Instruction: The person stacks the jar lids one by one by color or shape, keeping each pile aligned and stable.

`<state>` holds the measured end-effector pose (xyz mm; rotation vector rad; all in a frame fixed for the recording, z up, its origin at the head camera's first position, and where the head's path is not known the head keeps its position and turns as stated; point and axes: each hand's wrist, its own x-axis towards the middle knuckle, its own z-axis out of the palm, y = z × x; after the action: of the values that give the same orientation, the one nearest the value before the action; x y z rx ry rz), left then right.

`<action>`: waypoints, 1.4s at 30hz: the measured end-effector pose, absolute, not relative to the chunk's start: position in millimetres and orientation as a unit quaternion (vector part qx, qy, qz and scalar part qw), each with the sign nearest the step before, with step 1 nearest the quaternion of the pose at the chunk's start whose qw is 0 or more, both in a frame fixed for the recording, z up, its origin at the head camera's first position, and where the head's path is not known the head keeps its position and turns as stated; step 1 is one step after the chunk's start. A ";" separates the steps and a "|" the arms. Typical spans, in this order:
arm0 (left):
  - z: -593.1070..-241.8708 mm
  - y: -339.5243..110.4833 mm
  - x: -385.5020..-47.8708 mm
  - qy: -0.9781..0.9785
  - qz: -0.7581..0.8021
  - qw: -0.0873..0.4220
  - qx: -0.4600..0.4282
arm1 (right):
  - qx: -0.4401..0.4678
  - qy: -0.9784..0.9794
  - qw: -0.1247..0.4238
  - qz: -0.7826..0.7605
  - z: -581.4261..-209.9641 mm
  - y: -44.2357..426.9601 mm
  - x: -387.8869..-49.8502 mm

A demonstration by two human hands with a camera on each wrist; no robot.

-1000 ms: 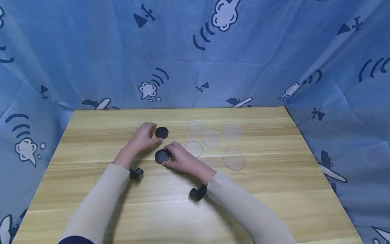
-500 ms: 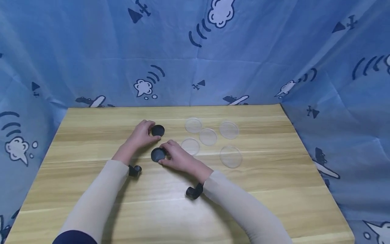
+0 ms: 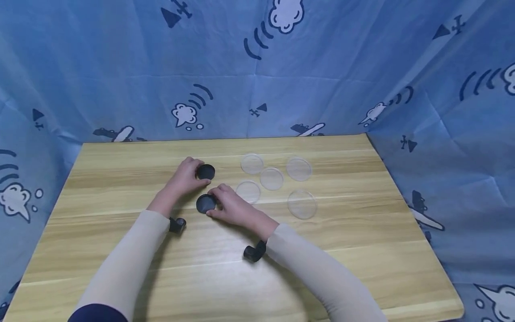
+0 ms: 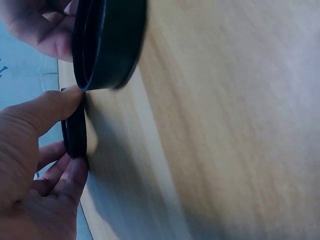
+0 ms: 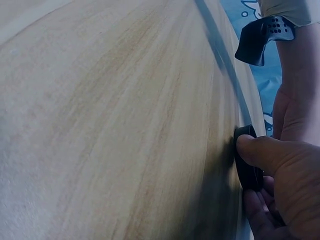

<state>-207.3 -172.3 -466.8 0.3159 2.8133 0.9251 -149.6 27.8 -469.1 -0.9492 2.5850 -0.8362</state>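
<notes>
In the head view my left hand (image 3: 186,178) holds the farther black round lid (image 3: 206,172) by its edge. The left wrist view shows thumb and fingers pinching that lid (image 4: 76,131) from opposite sides, its face turned edge-on. Just nearer, my right hand (image 3: 233,206) grips a second black lid (image 3: 206,204), thumb on the near edge and fingers on the far edge. Its raised rim and hollow side show up close in the left wrist view, where this lid (image 4: 112,45) is partly cut off. The right wrist view has the thumb pressed on the lid's edge (image 5: 248,167).
Several clear round discs lie to the right of the hands, among them a middle disc (image 3: 271,179) and a near one (image 3: 302,205). The wooden table (image 3: 362,250) is bordered by blue patterned cloth (image 3: 225,53) at the back and sides.
The left thumb and fingers have closed in around the farther lid. The right hand keeps its hold on the nearer one. The head view has shifted slightly; the clear discs stay put.
</notes>
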 end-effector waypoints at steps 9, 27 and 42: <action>-466.3 -171.8 -207.0 0.946 0.295 0.087 0.105 | -0.326 0.891 0.132 -0.287 -470.1 27.6 -148.7; -466.6 -176.3 -196.2 0.949 0.292 0.068 0.095 | -0.319 0.894 0.138 -0.282 -471.3 27.7 -149.5; -451.9 -183.1 -168.4 0.948 0.289 0.076 0.110 | -0.299 0.897 0.150 -0.289 -472.3 26.1 -149.1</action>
<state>-168.4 -183.1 -451.9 0.3304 2.8409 0.8677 -149.1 26.1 -472.3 -0.8593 2.5766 -0.8295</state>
